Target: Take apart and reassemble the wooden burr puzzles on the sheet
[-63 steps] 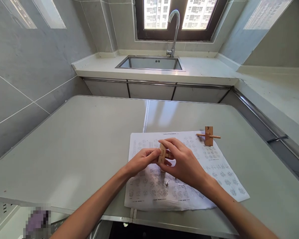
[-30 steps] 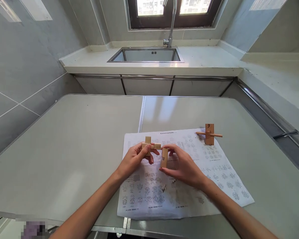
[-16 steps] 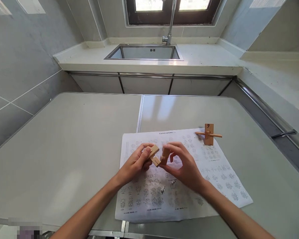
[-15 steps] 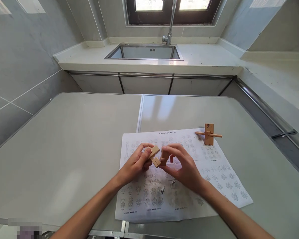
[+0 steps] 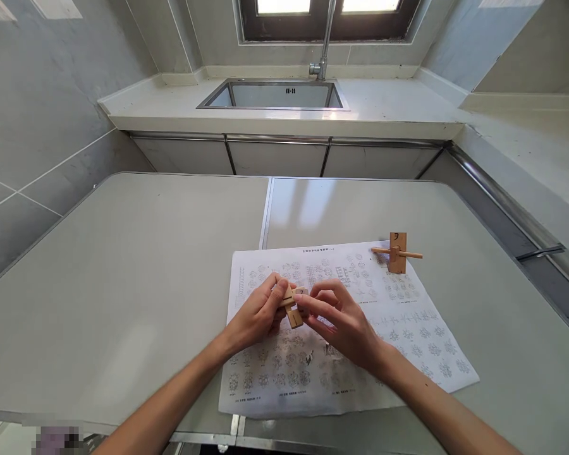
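Observation:
Over the printed sheet (image 5: 360,392), my left hand (image 5: 260,309) pinches small notched wooden puzzle pieces (image 5: 294,317), one crossing another. My right hand (image 5: 341,319) closes its fingertips on a further wooden block (image 5: 302,300) with a dark mark on it, up against the pieces in my left hand. Fingers hide part of where they meet. Beyond my right hand, at the sheet's upper right corner, stands a wooden puzzle assembly (image 5: 398,262): a flat marked plate with a thin stick across it.
The sheet of small line diagrams lies on a pale table (image 5: 99,284) with a seam down its middle. Behind the table is a white counter (image 5: 389,101) with a sink (image 5: 284,95) and a faucet (image 5: 320,68). A tiled wall (image 5: 38,126) rises at left.
My right hand has brought its block leftward against the pieces in my left hand, and the block has turned. The pieces in my left hand have tilted. The assembly has stayed put.

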The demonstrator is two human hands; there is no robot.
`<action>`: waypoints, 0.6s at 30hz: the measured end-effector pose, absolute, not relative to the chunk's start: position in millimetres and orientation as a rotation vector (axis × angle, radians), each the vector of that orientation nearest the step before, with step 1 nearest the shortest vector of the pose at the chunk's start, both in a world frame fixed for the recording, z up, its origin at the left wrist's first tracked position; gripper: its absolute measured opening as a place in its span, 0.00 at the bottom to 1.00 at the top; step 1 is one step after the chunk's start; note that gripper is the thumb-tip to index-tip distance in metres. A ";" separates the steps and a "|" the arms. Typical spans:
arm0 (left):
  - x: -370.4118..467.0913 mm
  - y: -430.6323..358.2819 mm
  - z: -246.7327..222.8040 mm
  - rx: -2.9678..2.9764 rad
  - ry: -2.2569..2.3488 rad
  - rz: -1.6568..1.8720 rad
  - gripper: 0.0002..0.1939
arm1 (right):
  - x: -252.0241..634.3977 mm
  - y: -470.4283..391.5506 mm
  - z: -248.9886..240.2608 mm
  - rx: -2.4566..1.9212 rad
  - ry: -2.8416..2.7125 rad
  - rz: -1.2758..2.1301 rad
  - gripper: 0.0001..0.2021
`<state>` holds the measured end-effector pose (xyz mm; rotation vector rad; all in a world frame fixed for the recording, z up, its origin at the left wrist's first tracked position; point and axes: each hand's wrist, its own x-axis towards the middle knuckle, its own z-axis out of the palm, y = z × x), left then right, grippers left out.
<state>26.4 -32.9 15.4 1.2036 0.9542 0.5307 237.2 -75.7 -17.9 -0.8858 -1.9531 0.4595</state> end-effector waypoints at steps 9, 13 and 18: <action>31.2 -36.1 25.2 1.205 1.074 0.575 0.34 | 234.5 -78.5 -19.5 -0.876 -2.038 0.283 0.32; 33.4 -36.2 27.0 1.199 1.073 0.549 0.34 | 231.4 -79.4 -13.2 -0.879 -2.032 0.266 0.30; 35.3 -37.9 25.1 1.218 1.111 0.582 0.32 | 227.0 -80.0 -9.7 -0.886 -1.975 0.349 0.29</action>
